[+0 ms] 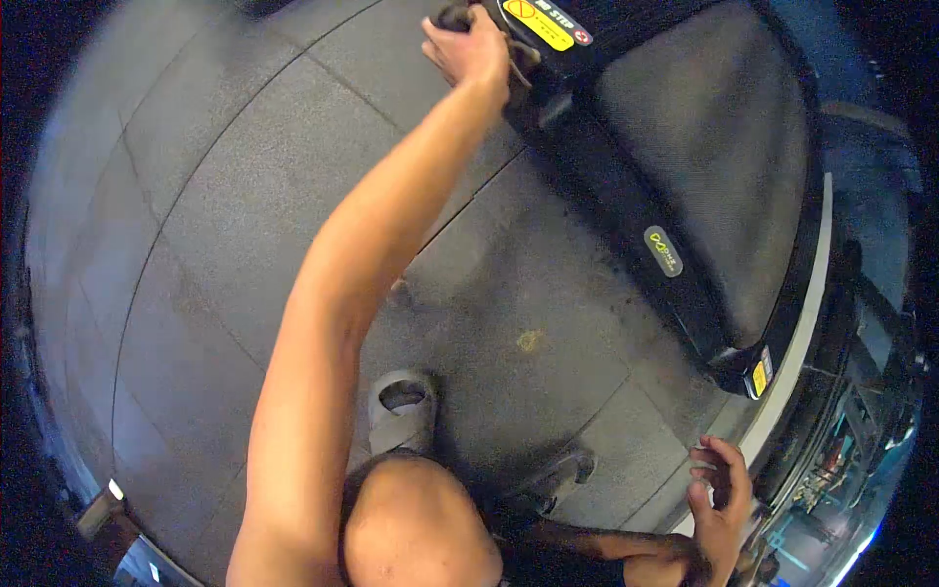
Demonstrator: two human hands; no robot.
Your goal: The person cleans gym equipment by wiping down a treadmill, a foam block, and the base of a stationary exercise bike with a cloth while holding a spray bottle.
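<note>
My left hand [474,51] reaches up to the corner of a black machine base that looks like a treadmill's end. Its fingers are closed round a dark object [455,18], mostly hidden by the hand; its kind I cannot make out. A brownish strip [525,61] shows beside the wrist, against the machine. The black end bar [621,215] carries a grey logo plate [663,251]. Yellow warning labels [543,23] mark its corners. Low on the right, my right hand [722,489] is held with curled fingers apart from the thumb, near a pale strip [804,303].
Grey floor tiles [254,196] with dark seams surround the machine. A small yellowish patch [529,340] lies on the floor. My knee [421,528] and sandalled foot [403,416] are close in front. Dark equipment, blurred, stands along the right edge.
</note>
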